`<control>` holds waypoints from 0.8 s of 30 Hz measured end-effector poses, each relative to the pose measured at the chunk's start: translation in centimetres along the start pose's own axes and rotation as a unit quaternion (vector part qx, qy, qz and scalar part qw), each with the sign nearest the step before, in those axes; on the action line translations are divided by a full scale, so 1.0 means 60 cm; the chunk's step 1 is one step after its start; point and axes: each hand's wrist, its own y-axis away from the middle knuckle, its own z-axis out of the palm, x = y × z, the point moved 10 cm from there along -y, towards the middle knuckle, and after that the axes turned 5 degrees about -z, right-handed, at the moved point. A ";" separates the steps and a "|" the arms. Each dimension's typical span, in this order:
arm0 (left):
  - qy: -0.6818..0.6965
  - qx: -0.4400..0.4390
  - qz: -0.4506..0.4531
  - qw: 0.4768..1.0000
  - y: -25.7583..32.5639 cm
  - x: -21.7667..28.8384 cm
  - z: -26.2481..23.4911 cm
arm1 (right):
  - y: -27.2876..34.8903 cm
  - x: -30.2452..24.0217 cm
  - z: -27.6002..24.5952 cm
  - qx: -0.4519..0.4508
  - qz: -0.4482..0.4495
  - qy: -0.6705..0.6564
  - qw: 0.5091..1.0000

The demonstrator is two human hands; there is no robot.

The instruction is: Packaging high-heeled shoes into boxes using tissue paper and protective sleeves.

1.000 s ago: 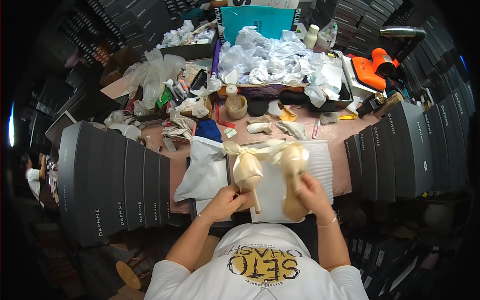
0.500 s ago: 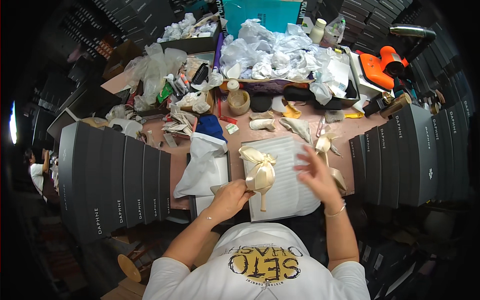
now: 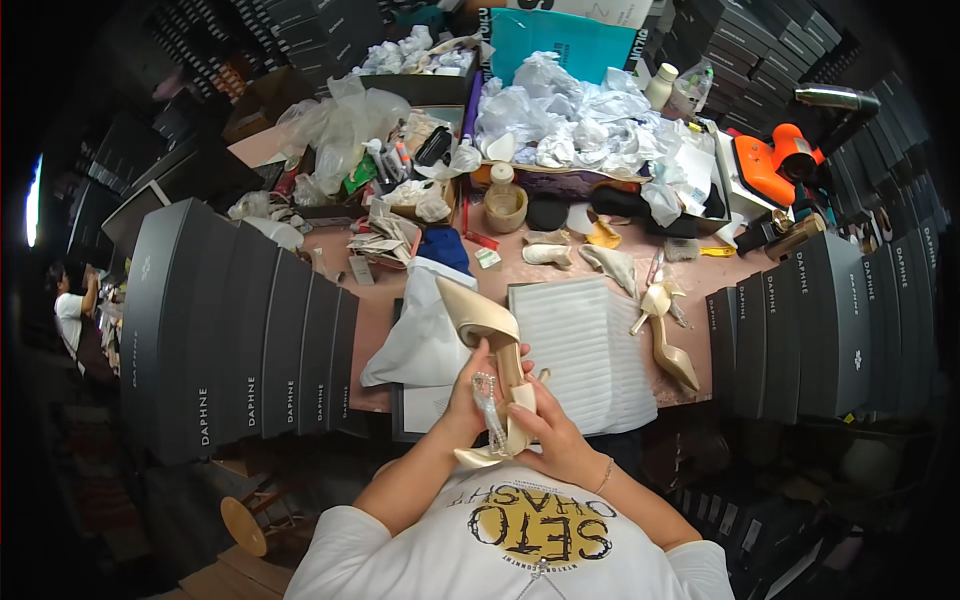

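A cream satin high-heeled shoe (image 3: pixel 485 318) with a pointed toe is held between my two hands, close to my chest. Its toe points up and to the left, and its open inside faces me. My left hand (image 3: pixel 466 402) grips the shoe's side at the middle, with a clear, beaded-looking strip (image 3: pixel 489 410) against the fingers. My right hand (image 3: pixel 550 432) closes around the heel end, where a cream strap (image 3: pixel 519 420) shows. A matching cream shoe (image 3: pixel 674 355) lies on the table at the right. White ribbed padding (image 3: pixel 580 335) spreads just beyond my hands.
Grey shoe boxes (image 3: pixel 215 320) stand in a row on the left, with more grey boxes (image 3: pixel 830 320) on the right. Crumpled white paper (image 3: pixel 560 110) fills a bin at the back. A white sheet (image 3: pixel 420 325), a jar (image 3: pixel 505 205) and an orange device (image 3: pixel 765 165) are also there.
The shoe has come off the padding toward my chest and turned, toe up-left. My right hand, raised and open before, now holds it too. The view has shifted slightly.
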 end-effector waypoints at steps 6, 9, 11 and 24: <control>-0.069 0.009 0.046 0.997 0.016 0.032 -0.013 | 0.066 0.035 -0.034 0.044 0.125 0.012 0.991; -0.056 -0.032 0.000 0.998 0.017 0.036 -0.012 | 0.075 0.040 -0.046 0.077 0.152 -0.020 0.985; -0.043 -0.056 -0.021 0.997 0.016 0.028 -0.014 | 0.077 0.039 -0.043 0.067 0.155 -0.027 0.985; 0.101 -0.004 -0.057 0.993 -0.003 -0.010 -0.033 | 0.012 -0.065 -0.057 0.073 -0.031 0.069 0.994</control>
